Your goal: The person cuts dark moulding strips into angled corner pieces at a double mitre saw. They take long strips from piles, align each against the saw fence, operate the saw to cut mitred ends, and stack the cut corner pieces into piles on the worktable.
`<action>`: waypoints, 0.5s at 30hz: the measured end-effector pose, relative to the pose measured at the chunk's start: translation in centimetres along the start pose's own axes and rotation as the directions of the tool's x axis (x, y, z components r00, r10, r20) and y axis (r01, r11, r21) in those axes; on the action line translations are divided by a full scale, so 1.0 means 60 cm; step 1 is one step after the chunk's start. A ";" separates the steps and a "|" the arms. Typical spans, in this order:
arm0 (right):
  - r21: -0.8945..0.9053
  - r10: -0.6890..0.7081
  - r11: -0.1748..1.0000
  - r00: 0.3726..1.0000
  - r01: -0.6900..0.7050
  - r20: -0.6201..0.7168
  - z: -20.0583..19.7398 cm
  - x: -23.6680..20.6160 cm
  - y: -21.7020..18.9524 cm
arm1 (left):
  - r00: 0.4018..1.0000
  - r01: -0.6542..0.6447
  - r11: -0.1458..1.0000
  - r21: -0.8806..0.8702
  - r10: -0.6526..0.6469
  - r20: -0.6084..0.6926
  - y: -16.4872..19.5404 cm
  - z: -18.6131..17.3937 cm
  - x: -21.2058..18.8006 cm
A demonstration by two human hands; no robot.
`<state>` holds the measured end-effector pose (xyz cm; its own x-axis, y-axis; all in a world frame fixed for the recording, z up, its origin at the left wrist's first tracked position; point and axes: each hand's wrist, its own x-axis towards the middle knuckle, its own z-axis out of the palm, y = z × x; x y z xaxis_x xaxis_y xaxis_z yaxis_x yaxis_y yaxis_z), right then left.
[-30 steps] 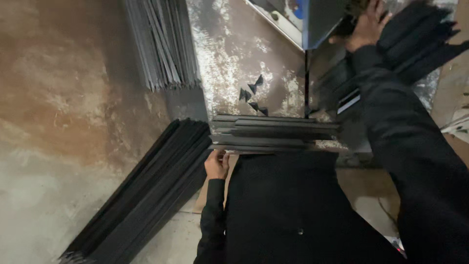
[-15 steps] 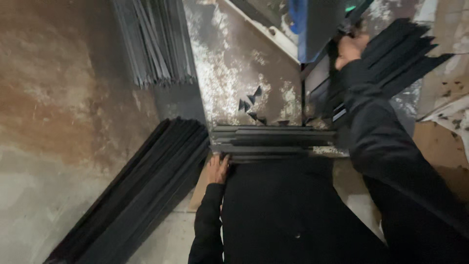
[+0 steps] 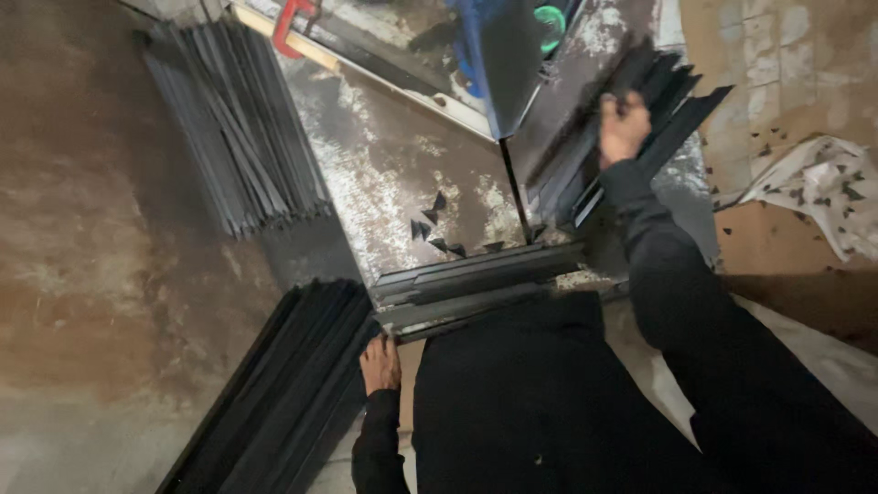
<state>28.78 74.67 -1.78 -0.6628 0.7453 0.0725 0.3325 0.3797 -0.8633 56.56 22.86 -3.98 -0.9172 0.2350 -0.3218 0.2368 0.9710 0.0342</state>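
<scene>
Worktop [image 3: 384, 183]: grey, mottled, worn metal surface, running from near centre to far left in my view.

Floor stack [image 3: 274, 393]: dark metal strips lying near left, long axis from near left up toward the worktop's near edge.

Far stack [image 3: 229, 128]: grey strips on the far left, long axis near-to-far, slightly fanned, well apart from both hands.

Front bundle [image 3: 476, 284]: dark strips along the worktop's near edge, long axis left to right, the right end tilted slightly far. I see my left hand [image 3: 380, 364] at its left end, fingers curled against the lowest strips; whether it grips them I cannot tell.

Right bundle [image 3: 640, 119]: dark angled strips on the far right, long axis from near left to far right, ends fanned toward the far right. My right hand [image 3: 624, 128] is closed over its upper strips.

Offcuts [image 3: 439, 229]: small dark triangular pieces scattered on the worktop between the bundles.
</scene>
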 end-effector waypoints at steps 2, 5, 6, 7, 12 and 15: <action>-0.150 -0.081 0.987 0.991 0.065 -0.105 -0.054 0.005 0.023 | 0.998 0.054 0.995 -0.085 -0.051 0.031 -0.006 0.002 0.001; -0.239 -0.124 0.964 0.992 0.113 -0.031 -0.108 0.008 0.049 | 0.996 0.082 0.971 -0.225 -0.071 0.053 -0.015 0.007 0.003; -0.255 -0.143 0.956 0.990 0.142 0.018 -0.115 0.007 0.055 | 0.997 0.065 0.963 -0.261 -0.053 0.053 -0.017 0.008 0.005; -0.331 -0.145 0.932 0.989 0.145 0.028 -0.119 0.007 0.060 | 0.998 0.047 0.954 -0.296 -0.033 0.051 -0.018 0.010 0.004; -0.395 0.066 0.918 0.994 -0.024 0.091 -0.102 0.014 0.072 | 0.999 0.036 0.959 -0.281 -0.031 0.023 -0.024 0.019 -0.012; -0.514 -0.115 0.852 0.993 0.099 -0.001 -0.100 0.007 0.081 | 0.997 -0.061 0.947 -0.316 0.041 -0.068 -0.038 0.024 -0.038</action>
<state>34.10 80.11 -2.95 -0.6962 0.6969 0.1721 0.5626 0.6786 -0.4722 58.57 20.06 -4.72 -0.9263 0.2774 -0.2550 0.1788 0.9193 0.3507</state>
